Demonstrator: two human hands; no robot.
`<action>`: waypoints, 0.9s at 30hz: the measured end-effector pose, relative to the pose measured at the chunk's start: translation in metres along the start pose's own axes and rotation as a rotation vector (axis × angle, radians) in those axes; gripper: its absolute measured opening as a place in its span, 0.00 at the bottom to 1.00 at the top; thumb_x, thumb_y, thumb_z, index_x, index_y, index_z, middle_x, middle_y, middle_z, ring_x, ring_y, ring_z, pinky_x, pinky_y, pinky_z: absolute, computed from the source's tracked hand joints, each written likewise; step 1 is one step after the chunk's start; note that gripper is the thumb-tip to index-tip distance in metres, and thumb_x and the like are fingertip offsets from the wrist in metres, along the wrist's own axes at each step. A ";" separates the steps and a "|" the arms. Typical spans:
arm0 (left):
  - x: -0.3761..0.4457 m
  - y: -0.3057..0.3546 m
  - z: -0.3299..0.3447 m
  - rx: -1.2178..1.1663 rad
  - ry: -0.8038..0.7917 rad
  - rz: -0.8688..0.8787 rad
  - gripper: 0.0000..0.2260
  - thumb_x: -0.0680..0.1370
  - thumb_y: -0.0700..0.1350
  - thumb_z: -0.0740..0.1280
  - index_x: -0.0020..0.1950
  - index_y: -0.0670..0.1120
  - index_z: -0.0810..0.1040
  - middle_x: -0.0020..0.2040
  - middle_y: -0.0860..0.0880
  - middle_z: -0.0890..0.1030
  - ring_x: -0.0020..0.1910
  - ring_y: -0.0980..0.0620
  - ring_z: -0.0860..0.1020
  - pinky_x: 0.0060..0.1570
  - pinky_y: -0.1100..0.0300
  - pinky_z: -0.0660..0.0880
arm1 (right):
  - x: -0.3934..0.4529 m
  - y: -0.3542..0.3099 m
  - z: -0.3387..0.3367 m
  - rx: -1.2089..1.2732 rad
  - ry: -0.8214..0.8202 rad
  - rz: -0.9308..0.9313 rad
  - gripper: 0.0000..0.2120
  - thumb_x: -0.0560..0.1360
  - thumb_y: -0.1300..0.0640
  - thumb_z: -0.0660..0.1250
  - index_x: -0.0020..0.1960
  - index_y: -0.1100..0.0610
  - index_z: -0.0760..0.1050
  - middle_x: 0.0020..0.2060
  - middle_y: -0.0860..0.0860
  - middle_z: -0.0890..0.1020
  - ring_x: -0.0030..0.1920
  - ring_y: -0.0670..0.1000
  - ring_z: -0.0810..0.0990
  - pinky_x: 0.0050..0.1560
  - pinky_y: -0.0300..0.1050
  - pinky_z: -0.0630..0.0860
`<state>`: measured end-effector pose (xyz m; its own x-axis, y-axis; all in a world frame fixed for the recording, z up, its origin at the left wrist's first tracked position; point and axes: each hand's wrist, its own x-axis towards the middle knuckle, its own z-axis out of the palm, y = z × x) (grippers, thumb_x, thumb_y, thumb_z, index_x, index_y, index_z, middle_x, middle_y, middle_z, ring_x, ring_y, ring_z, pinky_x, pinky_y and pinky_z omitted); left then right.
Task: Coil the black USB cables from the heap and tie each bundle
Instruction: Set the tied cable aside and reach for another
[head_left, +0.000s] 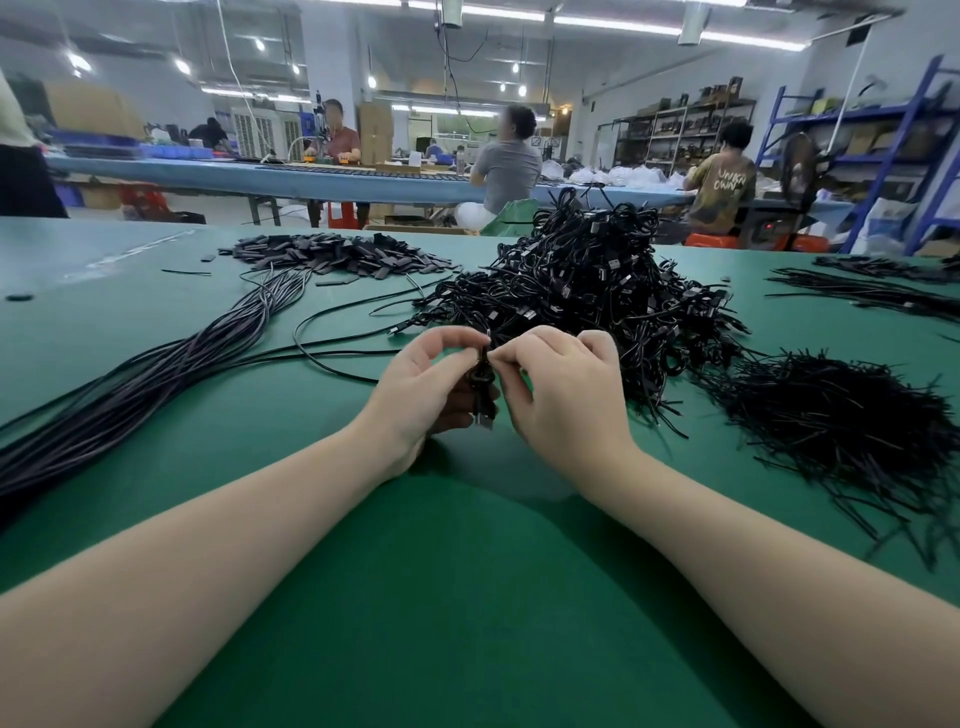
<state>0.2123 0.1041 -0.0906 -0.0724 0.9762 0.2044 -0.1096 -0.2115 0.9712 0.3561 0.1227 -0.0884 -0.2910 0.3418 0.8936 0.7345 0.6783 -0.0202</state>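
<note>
A small coiled black USB cable bundle (480, 384) sits between my two hands above the green table (447, 571). My left hand (423, 387) grips the bundle from the left, fingers curled round it. My right hand (563, 387) pinches the top of the bundle, where a thin black tie sticks up. A USB plug pokes out below the bundle. Just behind my hands rises a big heap of tied black cable bundles (587, 280). A long sheaf of straight black cables (156, 374) runs off to the left.
A pile of thin black twist ties (836, 421) lies at the right. Small black flat pieces (343, 254) are heaped at the back left, more cables (872, 291) at the far right. Other people work at a blue bench (291, 179) behind.
</note>
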 end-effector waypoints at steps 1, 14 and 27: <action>0.000 0.000 0.001 0.004 -0.006 -0.005 0.11 0.81 0.41 0.61 0.47 0.53 0.80 0.35 0.49 0.83 0.32 0.52 0.81 0.31 0.63 0.74 | 0.000 0.001 -0.001 0.034 -0.021 0.048 0.05 0.76 0.58 0.67 0.42 0.55 0.81 0.39 0.48 0.83 0.39 0.52 0.80 0.45 0.49 0.64; 0.002 -0.010 -0.005 0.212 -0.017 0.214 0.22 0.69 0.25 0.70 0.48 0.52 0.84 0.46 0.53 0.86 0.47 0.56 0.82 0.49 0.63 0.78 | -0.001 0.008 0.002 0.254 -0.160 0.341 0.06 0.77 0.55 0.66 0.46 0.55 0.81 0.37 0.40 0.75 0.39 0.43 0.73 0.49 0.57 0.74; 0.002 -0.009 0.000 0.357 0.118 0.344 0.09 0.72 0.36 0.74 0.46 0.50 0.83 0.50 0.49 0.83 0.54 0.49 0.80 0.57 0.44 0.77 | -0.002 0.006 0.005 0.456 -0.234 0.437 0.07 0.76 0.60 0.67 0.43 0.49 0.78 0.37 0.40 0.78 0.38 0.39 0.76 0.40 0.30 0.70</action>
<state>0.2132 0.1082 -0.0991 -0.1582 0.8368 0.5242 0.2842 -0.4698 0.8358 0.3585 0.1292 -0.0926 -0.1883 0.7444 0.6406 0.4971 0.6348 -0.5915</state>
